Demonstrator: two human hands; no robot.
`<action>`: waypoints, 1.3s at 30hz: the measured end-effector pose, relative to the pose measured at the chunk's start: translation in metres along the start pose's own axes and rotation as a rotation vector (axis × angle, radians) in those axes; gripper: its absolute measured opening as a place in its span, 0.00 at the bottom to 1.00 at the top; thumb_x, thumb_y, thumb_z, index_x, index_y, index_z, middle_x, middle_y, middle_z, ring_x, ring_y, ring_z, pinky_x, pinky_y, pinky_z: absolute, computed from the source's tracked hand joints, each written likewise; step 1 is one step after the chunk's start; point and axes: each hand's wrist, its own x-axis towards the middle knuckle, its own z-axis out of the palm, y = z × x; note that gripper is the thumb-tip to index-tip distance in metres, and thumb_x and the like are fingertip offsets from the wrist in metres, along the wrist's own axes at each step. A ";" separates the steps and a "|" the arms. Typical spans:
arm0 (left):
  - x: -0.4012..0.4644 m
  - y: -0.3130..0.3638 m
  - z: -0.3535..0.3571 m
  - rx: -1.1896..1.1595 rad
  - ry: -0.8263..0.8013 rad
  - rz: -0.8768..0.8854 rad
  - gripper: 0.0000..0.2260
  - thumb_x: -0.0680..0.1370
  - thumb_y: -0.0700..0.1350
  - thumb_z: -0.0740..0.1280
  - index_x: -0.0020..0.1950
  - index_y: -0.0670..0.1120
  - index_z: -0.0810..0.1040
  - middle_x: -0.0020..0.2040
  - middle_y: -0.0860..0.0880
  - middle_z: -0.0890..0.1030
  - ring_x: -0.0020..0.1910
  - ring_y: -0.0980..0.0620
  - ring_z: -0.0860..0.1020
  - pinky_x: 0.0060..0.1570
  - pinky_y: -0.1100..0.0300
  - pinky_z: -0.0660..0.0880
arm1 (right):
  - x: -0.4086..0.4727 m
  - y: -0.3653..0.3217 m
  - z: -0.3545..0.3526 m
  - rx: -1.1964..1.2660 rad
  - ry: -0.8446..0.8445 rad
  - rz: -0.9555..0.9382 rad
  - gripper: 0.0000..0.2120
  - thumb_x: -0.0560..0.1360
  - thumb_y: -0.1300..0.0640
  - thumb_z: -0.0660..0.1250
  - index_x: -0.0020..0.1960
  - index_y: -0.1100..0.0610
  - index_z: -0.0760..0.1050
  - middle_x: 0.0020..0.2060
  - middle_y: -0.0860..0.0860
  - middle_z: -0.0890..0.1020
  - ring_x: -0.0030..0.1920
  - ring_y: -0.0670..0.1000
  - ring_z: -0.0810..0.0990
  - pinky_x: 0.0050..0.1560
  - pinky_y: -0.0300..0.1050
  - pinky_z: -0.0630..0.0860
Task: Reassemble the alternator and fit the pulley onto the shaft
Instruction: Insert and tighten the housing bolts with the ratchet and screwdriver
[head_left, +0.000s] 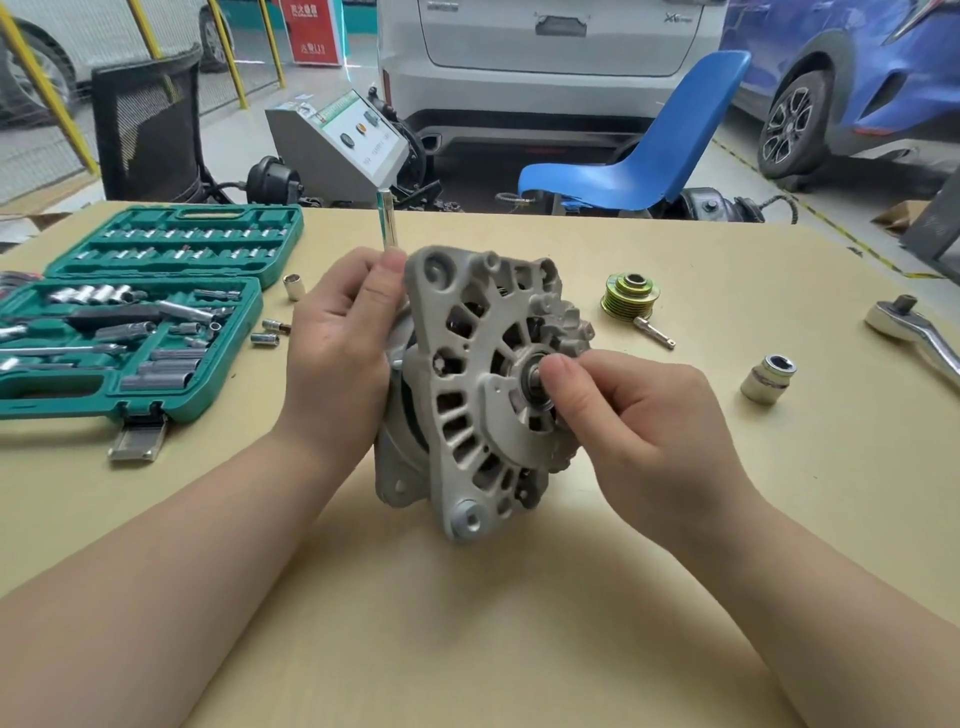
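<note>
— How far along are you?

— The alternator (483, 395) looks back in one piece as far as I can judge: the two housing halves sit together. I've got it stood on edge on the counter (519, 649), shaft end facing me. My left hand (337, 338) is curled round its far left rim, steadying it. My right hand (623, 410) has thumb and fingers pinched at the shaft hub in the middle; whether there's a small part between them I can't tell.

— And the pulley?

— Not fitted yet. The pulley (629, 295) lies on the counter just behind and right of the alternator, an extension bar (653, 332) beside it. A large socket (768, 378) and the ratchet (914, 332) wait further right; the green socket set case (130, 322) lies open to the alternator's left.

— Any writing?

— Nothing legible on the alternator. A red sign (310, 31) far behind it is too small to read.
</note>
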 end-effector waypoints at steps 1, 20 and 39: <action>0.003 -0.004 -0.002 -0.002 -0.008 -0.002 0.11 0.84 0.50 0.67 0.42 0.55 0.81 0.36 0.49 0.74 0.38 0.44 0.69 0.41 0.50 0.70 | 0.001 -0.001 0.000 -0.045 0.006 -0.026 0.22 0.83 0.40 0.61 0.32 0.45 0.68 0.25 0.42 0.72 0.28 0.48 0.73 0.29 0.46 0.68; 0.017 -0.021 -0.010 -0.165 0.146 -0.291 0.11 0.78 0.31 0.68 0.55 0.45 0.83 0.42 0.47 0.86 0.40 0.44 0.81 0.44 0.47 0.81 | 0.021 0.028 -0.035 0.365 0.369 0.415 0.11 0.85 0.58 0.65 0.45 0.55 0.81 0.34 0.50 0.80 0.36 0.49 0.74 0.37 0.43 0.70; 0.016 -0.021 0.002 -0.191 0.294 -0.489 0.14 0.76 0.34 0.66 0.57 0.46 0.83 0.44 0.43 0.87 0.40 0.45 0.85 0.39 0.53 0.84 | 0.047 0.098 -0.083 -0.455 0.163 0.712 0.31 0.74 0.69 0.60 0.73 0.50 0.75 0.73 0.54 0.73 0.73 0.59 0.71 0.62 0.48 0.72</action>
